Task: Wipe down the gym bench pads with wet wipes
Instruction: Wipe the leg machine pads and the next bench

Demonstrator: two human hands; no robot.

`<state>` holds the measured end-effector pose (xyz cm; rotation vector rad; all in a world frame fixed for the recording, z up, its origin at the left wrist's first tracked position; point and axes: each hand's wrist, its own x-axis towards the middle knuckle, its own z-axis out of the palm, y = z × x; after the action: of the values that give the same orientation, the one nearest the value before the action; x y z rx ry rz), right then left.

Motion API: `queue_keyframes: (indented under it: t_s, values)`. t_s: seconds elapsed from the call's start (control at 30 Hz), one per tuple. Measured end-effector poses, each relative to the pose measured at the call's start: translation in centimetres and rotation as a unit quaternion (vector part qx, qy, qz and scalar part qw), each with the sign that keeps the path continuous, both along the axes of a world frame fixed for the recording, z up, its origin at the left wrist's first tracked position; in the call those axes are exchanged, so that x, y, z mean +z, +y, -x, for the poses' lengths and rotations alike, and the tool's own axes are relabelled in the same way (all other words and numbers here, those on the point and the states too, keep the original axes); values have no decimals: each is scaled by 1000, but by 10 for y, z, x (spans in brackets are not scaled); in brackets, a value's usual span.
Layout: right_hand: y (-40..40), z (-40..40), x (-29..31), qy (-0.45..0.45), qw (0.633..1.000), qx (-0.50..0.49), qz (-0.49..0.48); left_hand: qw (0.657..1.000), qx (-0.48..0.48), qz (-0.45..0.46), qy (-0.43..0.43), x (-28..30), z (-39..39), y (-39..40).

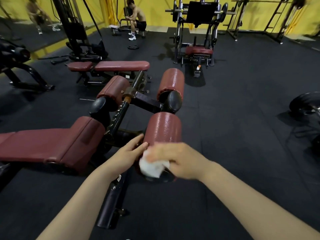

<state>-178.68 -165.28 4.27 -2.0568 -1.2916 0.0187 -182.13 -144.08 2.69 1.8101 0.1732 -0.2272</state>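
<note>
Right fingers: the right hand (174,160) is blurred, its fingers (155,154) curled over a bunched white wet wipe (152,166), pressing it to the near end of the near right roller pad (163,129).
Left fingers: the left hand (128,151) lies against the left side of the same roller, fingers (138,142) fairly straight and holding nothing, seemingly to steady it.
Where the wipe is: between the right palm and the roller's near end, above its black end cap (162,177).
Done so far: the roller's top shows a wet-looking sheen, so it is probably already wiped; I cannot be sure.
Left to do: likely the far right roller (172,82), the far left roller (112,87), the seat pad (52,144) to the left, and perhaps the flat bench (109,65) farther off.
In the way: the black frame post (119,113) runs between the rollers, and a foot bar (112,201) lies on the floor under the left forearm.
Around: a leg press machine (199,32) far right, a barbell plate (304,104) at the right edge, a seated person (136,19) far off.
</note>
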Motion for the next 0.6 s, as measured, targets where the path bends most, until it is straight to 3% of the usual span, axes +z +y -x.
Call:
queue_keyframes:
  t_s: [0.13,0.23,0.3,0.47,0.53,0.6]
  values:
    - [11,-84,-6,38,970,-233,-53,999,13,10,-32,-5,8,1]
    - [12,-94,-5,84,944,-309,-79,999,21,5,-36,-4,8,0]
    - [14,-61,-3,78,953,-282,-78,999,28,3,-31,0,6,0]
    - [-15,31,-20,26,992,-77,-101,999,18,-2,-32,6,6,-2]
    - [-18,9,-17,1,994,-84,-76,999,12,-17,-37,5,3,-1]
    - [-15,-34,-17,2,983,-169,-79,999,7,-25,-35,1,3,2]
